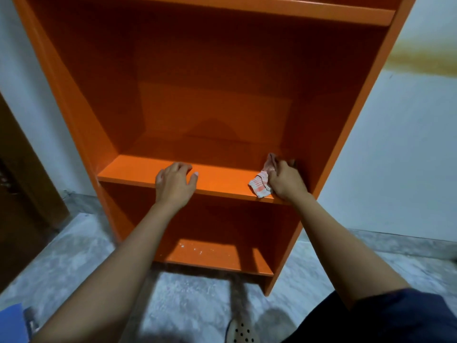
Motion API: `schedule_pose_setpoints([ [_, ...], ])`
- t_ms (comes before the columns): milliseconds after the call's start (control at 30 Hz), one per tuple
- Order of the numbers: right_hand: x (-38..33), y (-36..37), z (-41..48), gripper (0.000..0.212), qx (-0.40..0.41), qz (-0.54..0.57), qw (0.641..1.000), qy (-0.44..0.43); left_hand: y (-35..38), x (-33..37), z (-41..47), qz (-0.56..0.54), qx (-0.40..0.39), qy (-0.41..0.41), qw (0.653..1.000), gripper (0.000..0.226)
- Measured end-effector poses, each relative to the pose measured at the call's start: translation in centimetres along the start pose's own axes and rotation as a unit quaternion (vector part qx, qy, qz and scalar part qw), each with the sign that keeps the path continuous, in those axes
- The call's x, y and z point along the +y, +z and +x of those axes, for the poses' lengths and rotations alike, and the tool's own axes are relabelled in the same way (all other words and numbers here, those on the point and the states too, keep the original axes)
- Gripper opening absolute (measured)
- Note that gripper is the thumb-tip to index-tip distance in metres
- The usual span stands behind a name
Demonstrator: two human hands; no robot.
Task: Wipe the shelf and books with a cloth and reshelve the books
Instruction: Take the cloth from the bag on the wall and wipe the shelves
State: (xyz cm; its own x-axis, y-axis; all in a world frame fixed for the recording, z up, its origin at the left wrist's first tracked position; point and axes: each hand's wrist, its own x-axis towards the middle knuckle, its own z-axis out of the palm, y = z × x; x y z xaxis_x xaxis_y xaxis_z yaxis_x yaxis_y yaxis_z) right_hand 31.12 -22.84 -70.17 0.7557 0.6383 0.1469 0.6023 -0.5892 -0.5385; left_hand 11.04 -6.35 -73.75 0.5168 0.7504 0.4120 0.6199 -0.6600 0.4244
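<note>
Two hands meet the orange middle shelf: the left hand rests flat near its front edge, fingers relaxed and spread, while the right hand grips a white-and-orange cloth against its right end.

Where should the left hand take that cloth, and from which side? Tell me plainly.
Pinch the cloth by its loose striped end, lying bare at the front edge of the shelf. Come from the left and front: the right hand covers its rear part, and the side wall blocks the right.
</note>
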Motion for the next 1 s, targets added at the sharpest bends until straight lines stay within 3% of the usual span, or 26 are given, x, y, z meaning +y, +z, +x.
schedule_pose_setpoints([
  [433, 0.4, -0.5, -3.8, 0.044, 0.072, -0.005, 0.997, 0.002, -0.7, 2.4, -1.3, 0.050, -0.099, -0.009, 0.994, 0.052],
  [667, 0.9, -0.4, -6.5, 0.025, 0.118, -0.019, 0.992, -0.034, -1.4, 2.8, -3.0, 0.045, -0.104, 0.000, 0.994, 0.051],
  [867, 1.6, 0.0, -8.9, 0.015, 0.150, 0.006, 0.988, -0.044, -2.7, 2.3, -4.6, 0.033, -0.064, -0.002, 0.997, 0.045],
  [1000, 2.0, -0.2, -10.4, 0.021, 0.156, 0.029, 0.986, -0.053, -3.5, 1.6, -5.8, 0.018, -0.050, -0.013, 0.999, 0.044],
])
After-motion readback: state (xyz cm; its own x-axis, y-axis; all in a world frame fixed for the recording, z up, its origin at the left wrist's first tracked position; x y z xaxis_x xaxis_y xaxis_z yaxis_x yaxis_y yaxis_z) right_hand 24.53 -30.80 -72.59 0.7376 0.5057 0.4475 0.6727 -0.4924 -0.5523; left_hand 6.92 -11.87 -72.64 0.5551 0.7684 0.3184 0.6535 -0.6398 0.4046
